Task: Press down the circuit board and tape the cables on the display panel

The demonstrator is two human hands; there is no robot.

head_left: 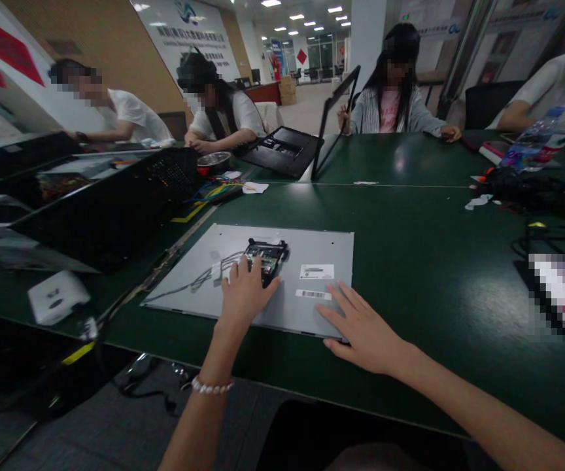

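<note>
A flat grey metal panel lies on the green table in front of me. On it sits a small black-framed circuit board, with thin grey cables running to the panel's left corner. My left hand, a beaded bracelet on its wrist, has its fingers spread over the near edge of the board. My right hand rests with spread fingers at the panel's right near corner, beside two white labels, the upper one larger. Neither hand is closed round anything.
An open black computer case stands at the left, near a white box. Across the green table, people sit around a black laptop base and an upright frame. Bottles, black cables and a blurred phone lie at the right.
</note>
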